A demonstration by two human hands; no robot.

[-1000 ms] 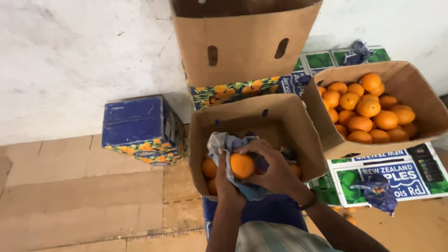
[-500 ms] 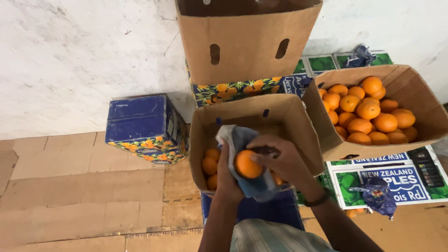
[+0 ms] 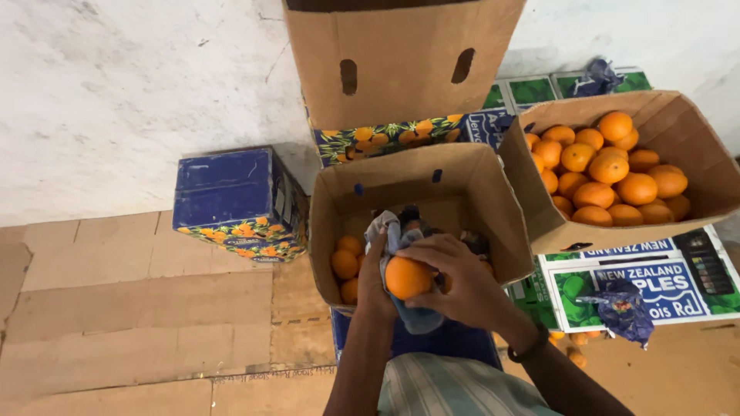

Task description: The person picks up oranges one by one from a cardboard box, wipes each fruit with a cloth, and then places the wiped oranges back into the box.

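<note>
A round, smooth-skinned bright orange fruit [image 3: 407, 277] sits between both hands, held over the near edge of the open brown cardboard box [image 3: 470, 202] in the middle of the view; its skin is evenly coloured with a faint sheen, and only its upper face shows, the rest being wrapped by fingers and cloth; the right hand [image 3: 455, 279] curls over it from the right, fingers closed around the fruit's top and side; the left hand [image 3: 375, 279] is cupped beneath, gripping a crumpled grey-blue cloth [image 3: 395, 235] that lies against the fruit's left side and hangs below it; whether the left fingers touch the fruit itself cannot be told; inside the same box a few more loose oranges [image 3: 347, 263] lie at the left corner; to the right a second tilted cardboard box [image 3: 678, 135] is heaped with oranges [image 3: 609, 177]; behind stands a tall empty cardboard carton with two slot handles [image 3: 405, 65]; to the left a dark blue printed carton with an orange pattern [image 3: 231, 204] rests on the cardboard-covered floor [image 3: 139, 308].
</note>
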